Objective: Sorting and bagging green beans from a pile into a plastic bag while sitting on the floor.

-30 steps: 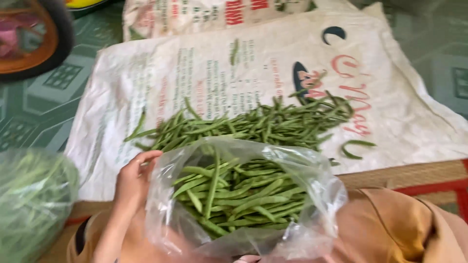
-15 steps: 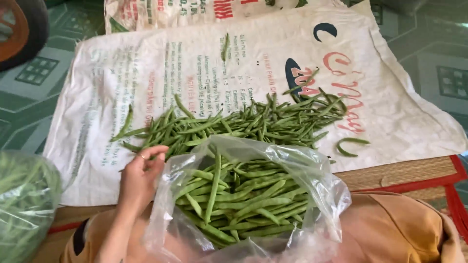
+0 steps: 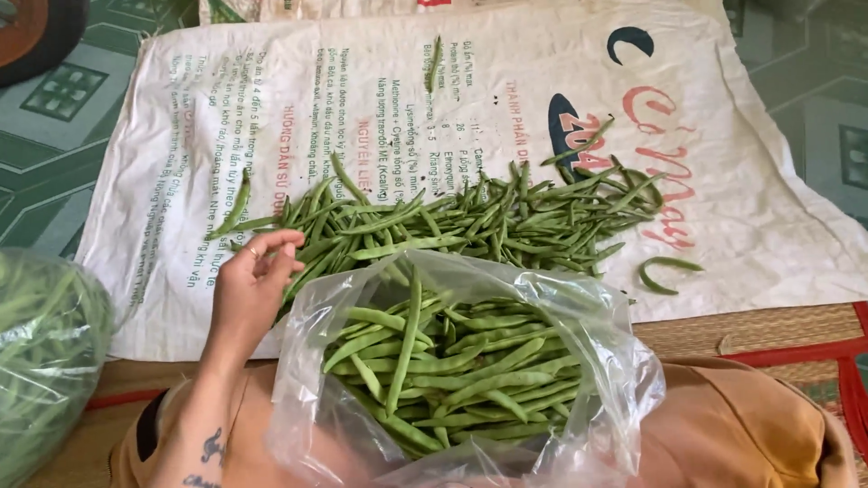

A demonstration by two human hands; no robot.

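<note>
The left hand [image 3: 249, 285] reached forward from the lower left, its back turned up toward the camera. The fingers [image 3: 276, 244] were loosely curled and slightly spread, tips pointing forward and to the right, closed on nothing. The wrist was straight, and the bare forearm ran back down toward the body, with small dark tattoos near the elbow. The right hand was out of sight, so its pose could not be told
</note>
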